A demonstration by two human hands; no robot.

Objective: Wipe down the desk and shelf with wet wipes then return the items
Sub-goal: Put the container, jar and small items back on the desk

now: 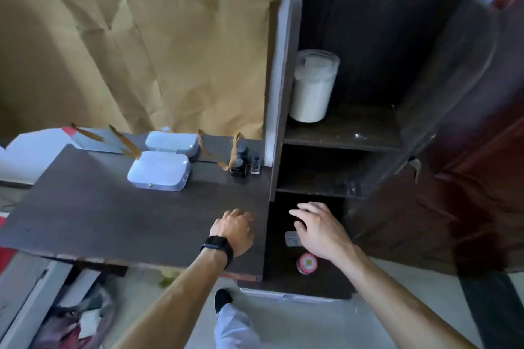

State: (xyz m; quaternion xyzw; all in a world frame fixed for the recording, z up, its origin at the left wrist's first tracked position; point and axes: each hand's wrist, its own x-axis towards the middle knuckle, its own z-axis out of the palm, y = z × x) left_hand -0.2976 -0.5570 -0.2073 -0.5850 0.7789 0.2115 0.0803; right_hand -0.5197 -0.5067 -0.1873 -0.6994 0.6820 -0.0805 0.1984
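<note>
Desk [113,207]: dark wood, joined at its right edge to the shelf [340,136].
Left hand [235,231]: I see it over the desk's front right corner, fingers bent down; I cannot tell if it holds anything.
Right hand [317,228]: fingers spread, holding nothing, in the mouth of the shelf's bottom compartment.
Bottom compartment: a pink round tin [306,263] and a grey packet [291,238] under my right hand.
Top compartment: a white-filled jar [313,86] at its left edge.
Desk's back edge: two white cases [158,170], with dark bottles [239,161] in the right corner.
</note>
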